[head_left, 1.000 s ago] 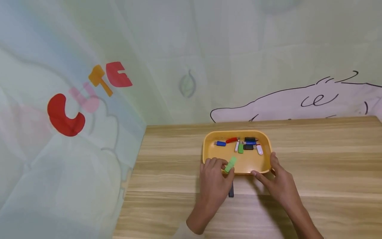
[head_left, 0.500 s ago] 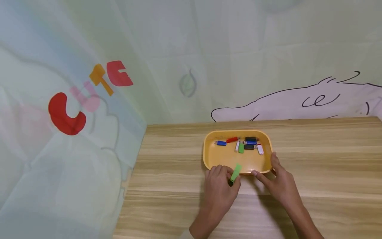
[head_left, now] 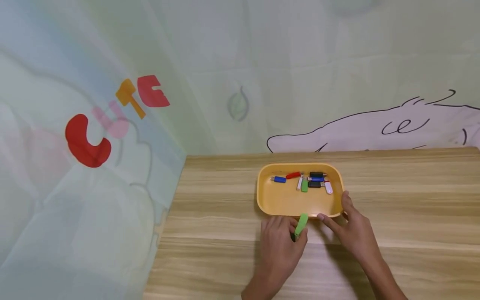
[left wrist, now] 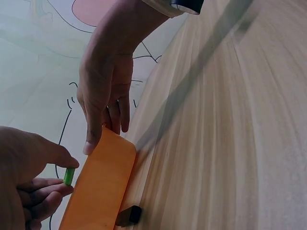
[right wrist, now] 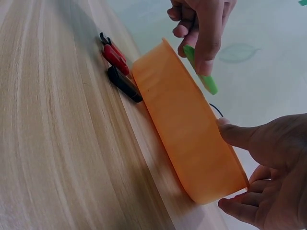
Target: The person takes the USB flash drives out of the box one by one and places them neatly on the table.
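Note:
My left hand (head_left: 280, 248) pinches a light green USB stick (head_left: 301, 224) between thumb and fingers, at the front rim of a yellow plastic tray (head_left: 288, 204). In the right wrist view this green stick (right wrist: 201, 72) slants beside the tray's upper edge. My right hand (head_left: 354, 229) grips the tray's front right corner, thumb on the front rim and fingers round the side. Inside the tray, toward the back, lie several USB sticks: blue (head_left: 279, 179), red (head_left: 293, 175), green (head_left: 304, 186), black (head_left: 314, 184) and white (head_left: 328, 187) ones among them.
On the wooden table (head_left: 412, 208), against the tray's front wall, lie a red stick (right wrist: 115, 58) and a black stick (right wrist: 123, 85), both hidden under my left hand in the head view. A printed curtain (head_left: 300, 75) hangs behind the table.
My left hand has drawn back from over the tray toward me and slightly right, still pinching the green USB stick. It now covers the black stick on the table. My right hand keeps its grip.

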A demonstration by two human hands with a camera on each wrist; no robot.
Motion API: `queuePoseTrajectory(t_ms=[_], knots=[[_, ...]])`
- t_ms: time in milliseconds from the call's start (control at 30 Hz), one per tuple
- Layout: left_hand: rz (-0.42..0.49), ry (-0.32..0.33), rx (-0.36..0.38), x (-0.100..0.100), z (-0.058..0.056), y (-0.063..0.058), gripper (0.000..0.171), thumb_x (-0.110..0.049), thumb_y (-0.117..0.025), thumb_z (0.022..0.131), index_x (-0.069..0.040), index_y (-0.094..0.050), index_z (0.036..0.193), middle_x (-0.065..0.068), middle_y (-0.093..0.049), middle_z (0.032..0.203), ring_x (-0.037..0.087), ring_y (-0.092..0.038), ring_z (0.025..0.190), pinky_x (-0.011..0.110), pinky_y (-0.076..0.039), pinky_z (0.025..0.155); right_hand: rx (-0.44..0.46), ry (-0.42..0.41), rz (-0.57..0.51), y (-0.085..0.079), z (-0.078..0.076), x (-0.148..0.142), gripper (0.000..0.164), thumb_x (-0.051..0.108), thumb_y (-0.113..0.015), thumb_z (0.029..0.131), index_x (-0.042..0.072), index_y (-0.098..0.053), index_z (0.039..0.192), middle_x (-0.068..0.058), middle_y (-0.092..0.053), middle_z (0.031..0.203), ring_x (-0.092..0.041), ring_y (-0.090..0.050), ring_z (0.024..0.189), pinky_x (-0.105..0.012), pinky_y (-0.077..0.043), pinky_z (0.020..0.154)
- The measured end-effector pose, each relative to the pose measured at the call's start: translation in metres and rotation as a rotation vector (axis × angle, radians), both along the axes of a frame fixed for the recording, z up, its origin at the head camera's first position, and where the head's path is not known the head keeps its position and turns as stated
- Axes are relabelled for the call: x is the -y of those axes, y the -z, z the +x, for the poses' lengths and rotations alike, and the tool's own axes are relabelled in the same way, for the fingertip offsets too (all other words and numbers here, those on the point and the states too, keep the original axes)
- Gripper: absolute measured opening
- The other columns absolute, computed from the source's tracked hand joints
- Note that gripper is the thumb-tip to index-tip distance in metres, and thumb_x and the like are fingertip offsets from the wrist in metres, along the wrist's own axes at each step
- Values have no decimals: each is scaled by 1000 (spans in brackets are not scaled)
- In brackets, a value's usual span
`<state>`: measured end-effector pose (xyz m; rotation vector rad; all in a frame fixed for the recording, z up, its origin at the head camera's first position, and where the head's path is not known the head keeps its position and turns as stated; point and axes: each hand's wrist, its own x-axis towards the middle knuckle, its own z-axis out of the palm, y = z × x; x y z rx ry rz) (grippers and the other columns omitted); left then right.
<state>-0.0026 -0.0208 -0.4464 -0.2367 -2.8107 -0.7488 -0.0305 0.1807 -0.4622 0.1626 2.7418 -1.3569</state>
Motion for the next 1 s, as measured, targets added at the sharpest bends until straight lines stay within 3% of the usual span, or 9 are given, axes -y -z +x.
queuePoseTrajectory(t_ms=[233,600,1000], knots=[[-12,-20,8,-3,4,4,22,-33,-88,85,-20,-70,89,-10,-62,77,3,-52,73,25,-38,77,14,1,0,0,-1,-1,110,44,-80,94,-5,-11,165,-32,-13,169,-58,-48,138,-58,-50,104],[-25,-45,-16,-10,8,14,22,-32,-90,81,-20,-71,86,-12,-61,74,4,-54,72,24,-34,73,2,2,10,0,0,-3,110,45,-80,94,-5,-12,165,-33,-16,168,-57,-51,136,-58,-50,104],[-135,-74,11,-18,4,25,26,-34,-91,80,-19,-71,84,-10,-65,76,10,-61,75,27,-38,73,-6,-8,-18,-1,1,-2,108,43,-80,95,-6,-13,165,-29,-15,170,-56,-51,138,-58,-50,106]])
